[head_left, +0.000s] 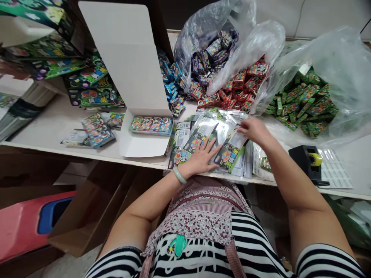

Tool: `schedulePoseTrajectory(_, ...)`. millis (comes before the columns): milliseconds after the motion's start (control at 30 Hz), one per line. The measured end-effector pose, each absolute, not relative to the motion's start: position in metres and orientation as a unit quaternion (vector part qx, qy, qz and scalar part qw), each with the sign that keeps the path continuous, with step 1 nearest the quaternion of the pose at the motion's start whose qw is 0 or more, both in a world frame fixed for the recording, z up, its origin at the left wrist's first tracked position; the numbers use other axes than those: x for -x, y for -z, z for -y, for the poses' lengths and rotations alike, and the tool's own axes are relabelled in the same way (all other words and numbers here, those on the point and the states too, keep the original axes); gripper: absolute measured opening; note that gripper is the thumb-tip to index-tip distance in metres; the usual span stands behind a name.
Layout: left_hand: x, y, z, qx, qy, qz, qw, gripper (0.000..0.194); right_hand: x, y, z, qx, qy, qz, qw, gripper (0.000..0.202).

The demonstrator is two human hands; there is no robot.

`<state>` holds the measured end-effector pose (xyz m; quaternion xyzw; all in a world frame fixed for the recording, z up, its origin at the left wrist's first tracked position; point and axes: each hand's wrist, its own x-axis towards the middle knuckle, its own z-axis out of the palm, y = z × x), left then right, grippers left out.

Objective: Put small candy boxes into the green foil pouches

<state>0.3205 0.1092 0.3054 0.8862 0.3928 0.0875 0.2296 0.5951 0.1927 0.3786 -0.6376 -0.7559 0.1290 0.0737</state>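
Printed plastic pouches (pixel 228 152) in black and green lie overlapping at the middle of the table's front. My left hand (pixel 201 157), a pale bangle on its wrist, rests flat on them with its fingers spread. With thumb and fingers pinched together, my right hand (pixel 253 130) holds the upper edge of the rightmost printed pouch. Left of the pouches stands an open white box (pixel 145 144), its tall lid raised. Inside it sits a row of small colourful packets (pixel 151 125). Further left, a bundle of packets (pixel 97 129) lies on flat printed pouches.
Clear bags of purple packets (pixel 214 54), red packets (pixel 239 87) and green packets (pixel 307 100) line the back. Blue packets (pixel 171 79) lie behind the box. Printed boxes (pixel 92 85) are stacked at left. A tape dispenser (pixel 305 162) and a sticker sheet (pixel 336 168) are at right.
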Motion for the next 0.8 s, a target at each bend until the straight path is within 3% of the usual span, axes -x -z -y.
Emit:
schedulePoseTrajectory(67,-0.312,-0.312,-0.114,-0.883,-0.139,-0.339,0.292,0.085,-0.618,-0.405,-0.184,0.649,-0.120,0.737,0.148,0.013)
schedulePoseTrajectory(167,-0.311,-0.338,-0.124,-0.854,-0.283,-0.282,0.333,0.067,-0.639,-0.441,-0.161,0.625,-0.126,0.724,0.266,0.019)
schedulePoseTrajectory(267,-0.328,-0.376,-0.132,-0.807,-0.413,-0.328,0.267,0.052,-0.627,-0.461,-0.137,0.574,-0.133,0.737,0.330,0.022)
schedulePoseTrajectory(367,-0.346,-0.407,-0.138,-0.805,-0.430,-0.351,0.206,0.025,-0.599,-0.466,-0.124,0.535,-0.194,0.726,0.386,0.021)
schedulePoseTrajectory(433,-0.351,-0.417,-0.139,-0.815,-0.430,-0.346,0.174,0.018,-0.587,-0.466,-0.123,0.483,-0.303,0.722,0.393,0.026)
schedulePoseTrajectory(533,-0.346,-0.419,-0.134,-0.848,-0.408,-0.323,0.105,0.019,-0.581,-0.458,-0.126,0.407,-0.451,0.728,0.318,0.036)
schedulePoseTrajectory(633,-0.341,-0.414,-0.126,-0.877,-0.354,-0.323,0.039,0.024,-0.577,-0.444,-0.129,0.416,-0.486,0.711,0.291,0.042)
schedulePoseTrajectory(800,-0.333,-0.417,-0.116,-0.883,-0.288,-0.371,0.012,0.034,-0.558,-0.433,-0.128,0.387,-0.540,0.665,0.341,0.050)
